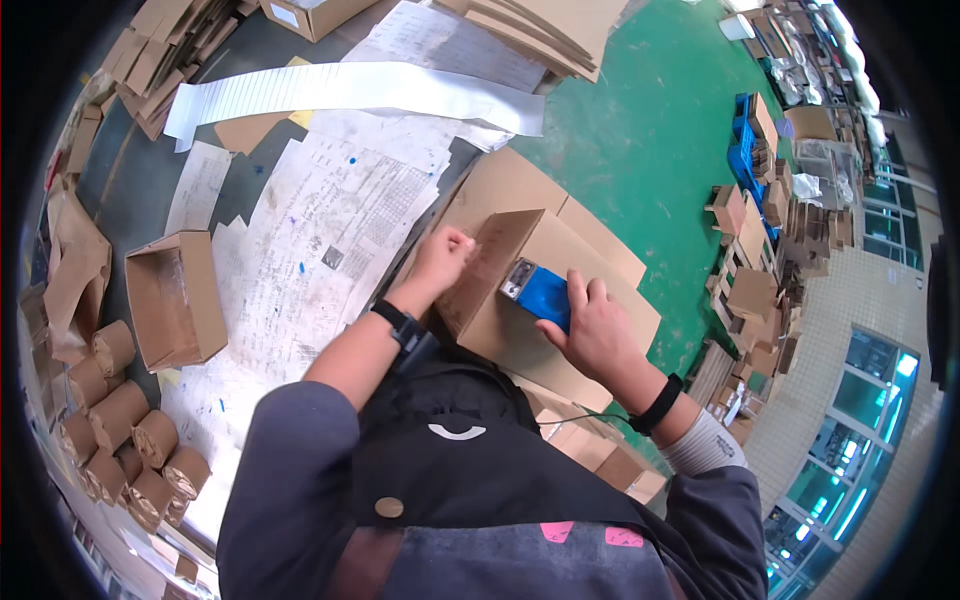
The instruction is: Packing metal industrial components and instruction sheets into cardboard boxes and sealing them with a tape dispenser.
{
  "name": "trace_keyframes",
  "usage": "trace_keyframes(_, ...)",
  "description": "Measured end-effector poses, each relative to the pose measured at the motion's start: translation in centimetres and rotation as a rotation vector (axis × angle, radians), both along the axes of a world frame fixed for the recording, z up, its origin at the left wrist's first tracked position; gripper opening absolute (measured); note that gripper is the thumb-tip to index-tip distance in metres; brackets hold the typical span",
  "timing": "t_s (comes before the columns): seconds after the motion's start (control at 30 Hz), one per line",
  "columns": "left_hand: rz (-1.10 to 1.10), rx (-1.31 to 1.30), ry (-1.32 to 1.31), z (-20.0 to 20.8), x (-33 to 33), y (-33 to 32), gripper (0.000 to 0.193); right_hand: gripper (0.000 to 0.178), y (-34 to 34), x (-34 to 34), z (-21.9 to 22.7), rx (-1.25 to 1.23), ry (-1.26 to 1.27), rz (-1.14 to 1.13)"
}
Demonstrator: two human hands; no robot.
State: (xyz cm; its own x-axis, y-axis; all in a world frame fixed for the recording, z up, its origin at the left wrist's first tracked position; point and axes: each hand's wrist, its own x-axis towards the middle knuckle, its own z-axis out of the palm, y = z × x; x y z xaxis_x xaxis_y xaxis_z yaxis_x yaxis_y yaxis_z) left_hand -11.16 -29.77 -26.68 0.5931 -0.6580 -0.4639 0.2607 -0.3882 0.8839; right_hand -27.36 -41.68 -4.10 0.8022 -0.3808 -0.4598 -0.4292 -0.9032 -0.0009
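Note:
A brown cardboard carton [590,250] stands in front of me at the table's right edge, one flap [488,262] raised toward my left hand. On its top lies a blue box-shaped tool [545,298] with a silver end; its exact kind is unclear. My right hand [602,335] grips the tool's right end, thumb on the near side and fingers over the far side. My left hand [442,262] is closed beside the raised flap, fingers curled in. Whether anything small is between those fingers cannot be made out.
Marked paper sheets [330,215] cover the table to the left, with a long white paper strip [350,92] across the far part. An open cardboard box [178,300] and several brown paper rolls [120,415] lie left. Flattened cardboard [560,30] is stacked far off. Cartons and a blue pallet [742,145] line the green floor [640,130].

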Motion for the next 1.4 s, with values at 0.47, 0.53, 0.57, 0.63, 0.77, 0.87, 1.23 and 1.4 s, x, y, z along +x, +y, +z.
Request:
trace_keyframes(0.47, -0.308, -0.725, -0.155, 9.2, -1.6, -5.9, 0.055, 0.079, -1.4, -0.1, 1.1, 0.183, -0.135, 0.077)
trace_keyframes(0.53, -0.521, -0.790, -0.165, 9.9, -2.4, -6.2, 0.057, 0.076, -4.8, -1.4, 1.4, 0.547, -0.073, -0.167)
trace_keyframes(0.57, -0.597, -0.683, -0.258, 9.9, -2.3, -6.1, 0.060, 0.073, -6.5, -1.9, 1.4, 0.908, -0.001, -0.414)
trace_keyframes(0.63, -0.667, -0.572, -0.363, 9.8, -2.4, -6.5, 0.064, 0.064, -7.7, -2.1, 0.8, 0.951, 0.001, -0.360)
trace_keyframes(0.77, -0.624, -0.545, -0.386, 10.0, -3.0, -7.3, 0.066, 0.054, -7.9, -2.6, 0.4, 1.364, 0.047, -0.633)
trace_keyframes(0.87, -0.726, -0.327, -0.716, 10.5, -4.3, -7.2, 0.059, 0.055, -9.1, -7.4, 0.5, 1.301, -0.041, -0.481)
trace_keyframes(1.23, -0.515, 0.138, -1.332, 12.7, -23.3, -16.2, 0.058, 0.045, -18.4, -31.4, -1.4, 1.116, -0.062, -0.577)
trace_keyframes(1.4, -0.572, 0.225, -1.267, 11.0, -29.2, -18.0, 0.057, 0.047, -20.4, -38.4, -2.0, 1.132, -0.125, -0.583)
